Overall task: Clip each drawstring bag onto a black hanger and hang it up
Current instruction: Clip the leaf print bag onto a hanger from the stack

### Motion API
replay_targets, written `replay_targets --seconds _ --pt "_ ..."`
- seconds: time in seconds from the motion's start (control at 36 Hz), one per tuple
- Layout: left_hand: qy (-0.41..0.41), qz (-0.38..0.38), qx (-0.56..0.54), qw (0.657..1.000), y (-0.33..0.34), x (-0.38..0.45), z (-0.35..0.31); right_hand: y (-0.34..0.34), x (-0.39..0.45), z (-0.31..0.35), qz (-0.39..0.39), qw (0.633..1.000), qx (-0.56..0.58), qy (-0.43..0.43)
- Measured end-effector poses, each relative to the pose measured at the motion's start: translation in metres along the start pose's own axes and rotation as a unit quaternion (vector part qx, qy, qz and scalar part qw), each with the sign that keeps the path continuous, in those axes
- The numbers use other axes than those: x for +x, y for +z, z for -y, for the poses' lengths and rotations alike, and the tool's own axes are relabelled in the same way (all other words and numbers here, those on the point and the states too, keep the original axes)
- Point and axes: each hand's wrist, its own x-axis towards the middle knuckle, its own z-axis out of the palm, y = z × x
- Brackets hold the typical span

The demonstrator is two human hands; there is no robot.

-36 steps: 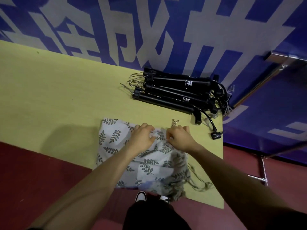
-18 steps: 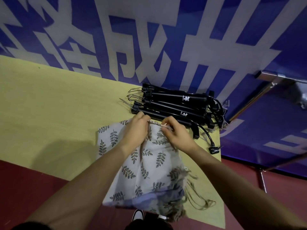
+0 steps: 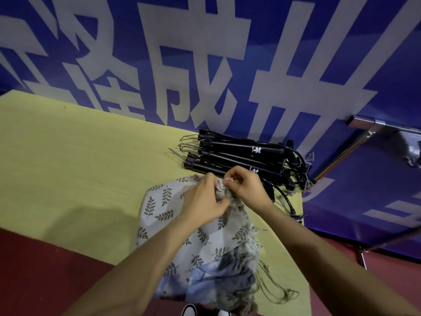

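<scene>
Head view: both hands meet at the far edge of the drawstring bag (image 3: 200, 238), a pale cloth printed with leaf sprigs, lying on the yellow worktop (image 3: 68, 160) near its right end. The left hand (image 3: 204, 201) has its fingers curled shut on the gathered top hem; the right hand (image 3: 247, 184) pinches the same bunched hem between thumb and forefinger, the two grips touching. Whether more than one bag lies in the pile is hard to tell; a bluish layer shows at the near end, which hangs over the worktop edge. Loose cords (image 3: 278, 288) trail off the bag's right side. The stack of black hangers (image 3: 237, 156) lies just beyond the hands, against the blue banner (image 3: 205, 65), wire hooks pointing left.
</scene>
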Motion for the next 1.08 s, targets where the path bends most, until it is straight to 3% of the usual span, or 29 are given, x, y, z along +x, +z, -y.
replay_targets --seconds 0.14,0.31,0.5,0.58,0.75,0.86,1.08 --pt "-0.067 -0.037 0.027 0.997 0.008 -0.003 -0.014 -0.004 0.004 0.002 -0.013 1.000 0.019 -0.002" --pt "-0.050 -0.045 0.016 0.998 0.007 -0.002 -0.015 -0.006 0.004 -0.003 -0.009 1.000 -0.009 -0.019" --pt "0.056 0.033 0.068 0.996 -0.003 -0.009 -0.005 -0.006 0.010 -0.009 -0.033 0.999 -0.026 -0.006" --pt "0.052 0.052 0.116 0.991 -0.004 -0.003 0.000 -0.005 0.014 -0.014 -0.034 0.998 -0.052 0.001" --pt "0.018 0.036 0.143 0.989 -0.012 0.012 0.013 -0.013 0.017 -0.026 -0.027 0.999 0.018 0.027" --pt "-0.017 0.034 0.099 0.994 -0.011 0.013 0.028 -0.013 0.013 -0.055 -0.025 0.994 -0.081 0.072" --pt "-0.079 0.025 0.098 0.992 0.003 0.024 0.032 0.010 0.003 -0.109 0.091 0.950 -0.272 0.128"
